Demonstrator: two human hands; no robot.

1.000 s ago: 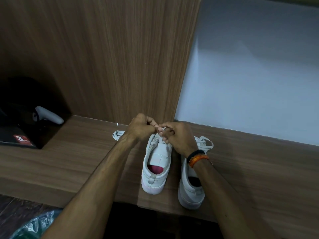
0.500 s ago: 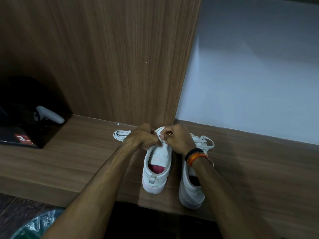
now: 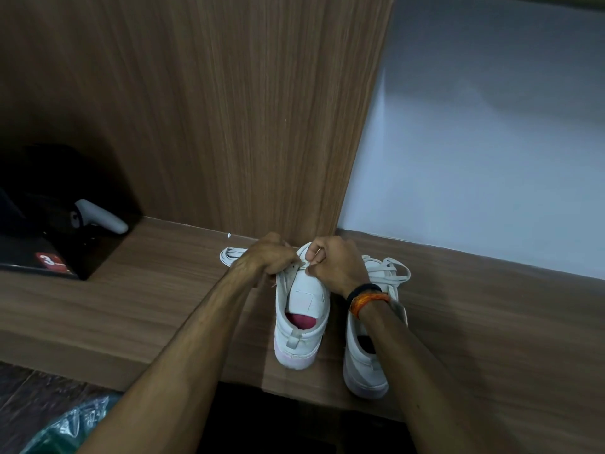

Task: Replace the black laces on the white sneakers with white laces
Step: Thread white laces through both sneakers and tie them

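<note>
Over toe end of left sneaker [image 3: 302, 309] | heel-to-toe axis running away | left hand [image 3: 266, 258], right hand [image 3: 335, 263] equally near, both pinching white lace [image 3: 302, 264] across eyelets

Wooden shelf [image 3: 137, 290]: brown, horizontal grain, runs the full width of the view; front edge drops off near the bottom.
Wood panel [image 3: 229, 109]: upright, vertical grain, rises from the back of the shelf, left and centre.
Wall [image 3: 491, 142]: pale blue-grey, to the right of the panel, meets the shelf along a slanted line.
Black box [image 3: 42, 260]: far left on the shelf, glossy, red label with a white "3".
Grey handle [image 3: 101, 216]: pale, rounded, lies on top of the box, pointing right.
Plastic bag [image 3: 65, 427]: greenish, crumpled, bottom left, below the shelf edge.
Floor [image 3: 29, 398]: dark, bottom left corner.
</note>
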